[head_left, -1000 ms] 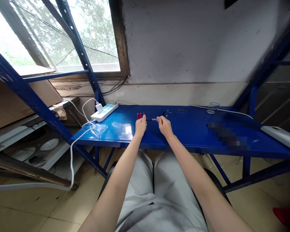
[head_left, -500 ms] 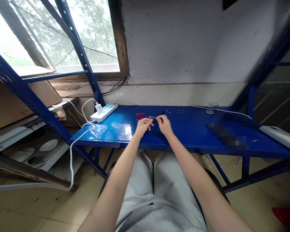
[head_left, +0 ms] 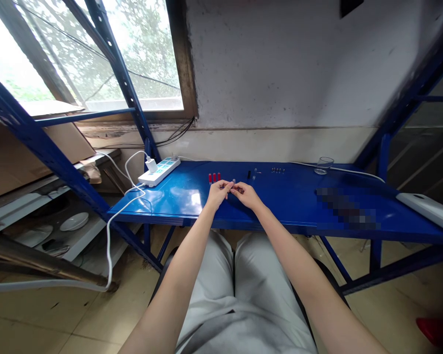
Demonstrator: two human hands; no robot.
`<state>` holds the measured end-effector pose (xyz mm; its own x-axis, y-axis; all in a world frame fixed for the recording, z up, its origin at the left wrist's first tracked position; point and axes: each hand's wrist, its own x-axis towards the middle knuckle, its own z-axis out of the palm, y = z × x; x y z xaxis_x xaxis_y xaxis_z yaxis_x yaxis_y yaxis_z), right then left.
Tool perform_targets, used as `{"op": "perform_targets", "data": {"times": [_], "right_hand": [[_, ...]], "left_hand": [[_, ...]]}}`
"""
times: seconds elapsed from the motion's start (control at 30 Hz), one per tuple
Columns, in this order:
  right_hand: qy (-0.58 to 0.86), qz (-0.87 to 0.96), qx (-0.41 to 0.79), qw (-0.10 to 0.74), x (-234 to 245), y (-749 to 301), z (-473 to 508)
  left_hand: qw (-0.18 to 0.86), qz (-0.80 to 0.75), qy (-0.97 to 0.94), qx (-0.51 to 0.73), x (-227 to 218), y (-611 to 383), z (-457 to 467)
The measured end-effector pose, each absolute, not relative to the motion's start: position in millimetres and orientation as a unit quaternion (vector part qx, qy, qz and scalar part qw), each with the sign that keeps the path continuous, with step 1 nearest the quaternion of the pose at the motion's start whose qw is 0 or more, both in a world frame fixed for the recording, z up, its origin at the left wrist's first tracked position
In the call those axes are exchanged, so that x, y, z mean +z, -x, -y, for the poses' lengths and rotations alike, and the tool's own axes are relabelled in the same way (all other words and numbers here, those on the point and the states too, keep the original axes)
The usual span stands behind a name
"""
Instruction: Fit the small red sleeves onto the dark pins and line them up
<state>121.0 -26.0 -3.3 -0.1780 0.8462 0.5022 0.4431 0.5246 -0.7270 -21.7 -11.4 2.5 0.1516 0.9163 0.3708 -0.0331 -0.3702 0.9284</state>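
The left hand [head_left: 217, 193] and right hand [head_left: 246, 194] meet over the blue table [head_left: 288, 206], fingers clamped, as far as I can see, on a small clear piece [head_left: 234, 181] peeking up between their tips, with three red pieces [head_left: 214, 177] just past the left fingers and a black piece [head_left: 248, 174] beyond the right.

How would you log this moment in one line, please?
left hand: at small clear piece | right hand: at same piece | grip: unclear | nearby: three red pieces, black piece | surface: blue table
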Motion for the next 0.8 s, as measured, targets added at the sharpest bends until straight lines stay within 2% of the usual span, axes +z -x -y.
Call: {"op": "perform_targets", "data": {"times": [0.3,0.43,0.6,0.8], "right_hand": [[0.474,0.741,0.158,0.449,-2.0,-121.7,26.1],[0.544,0.708,0.134,0.431,0.3,-127.8,24.3],[0.675,0.62,0.15,0.371,4.6,-151.4,11.4],[0.727,0.592,0.158,0.309,10.9,-174.2,-7.4]], "left_hand": [[0.457,-0.353,-0.624,0.526,2.7,21.5,11.3],[0.423,-0.375,-0.61,0.556,0.6,21.9,8.7],[0.39,-0.399,-0.615,0.558,-3.3,23.1,5.8],[0.386,-0.409,-0.616,0.552,-6.4,23.8,2.9]]}}
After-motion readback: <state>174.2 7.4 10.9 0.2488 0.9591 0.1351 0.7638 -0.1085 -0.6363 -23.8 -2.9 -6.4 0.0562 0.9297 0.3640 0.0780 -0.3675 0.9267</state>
